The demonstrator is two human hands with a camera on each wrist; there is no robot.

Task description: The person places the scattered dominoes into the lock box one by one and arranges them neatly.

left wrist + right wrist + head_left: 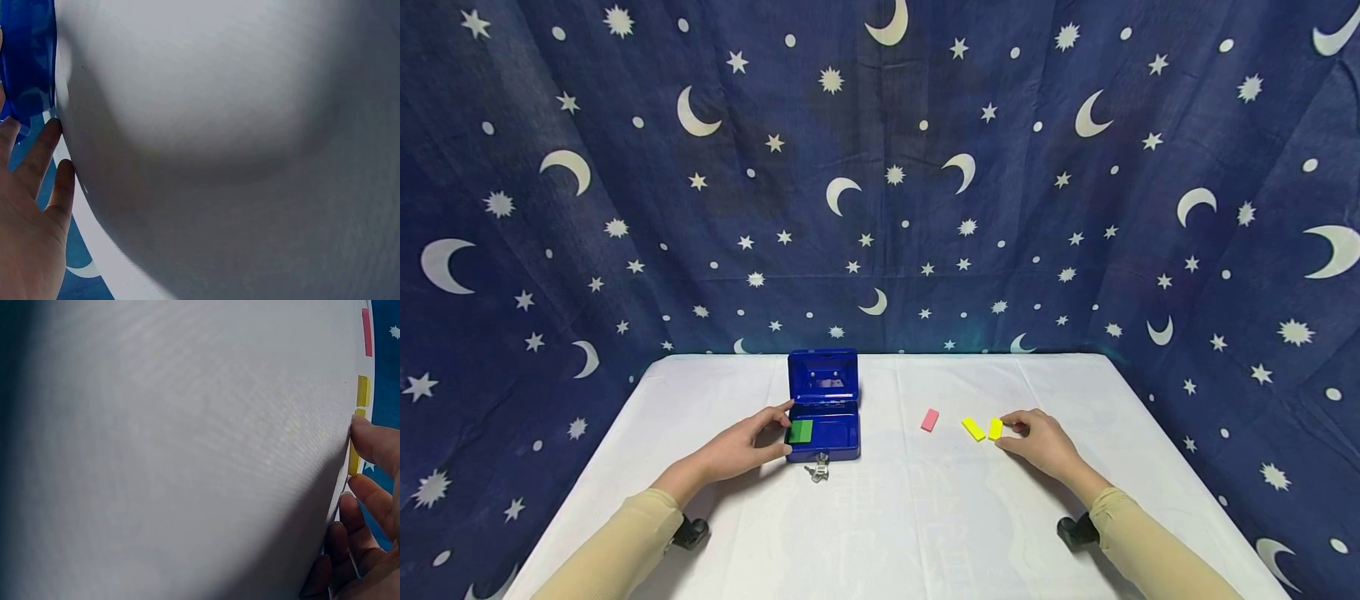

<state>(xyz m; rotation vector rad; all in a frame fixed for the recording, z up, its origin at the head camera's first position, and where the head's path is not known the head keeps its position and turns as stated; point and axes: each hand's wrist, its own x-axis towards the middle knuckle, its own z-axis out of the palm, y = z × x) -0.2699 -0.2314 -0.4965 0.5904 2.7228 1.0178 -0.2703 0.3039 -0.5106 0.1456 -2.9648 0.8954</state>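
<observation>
Box edge [846,454] at left hand [747,446], right hand's [1043,442] block [995,429] well apart

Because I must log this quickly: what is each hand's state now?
Left hand: open, touching the left side of the blue box.
Right hand: closed, pinching the rightmost yellow block.

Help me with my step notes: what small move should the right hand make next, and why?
Probably lift the rightmost yellow block slightly, to start it toward the open blue box. The right hand has thumb and finger at opposite ends of that block, the left hand is at the box's side, and green shows inside.
</observation>
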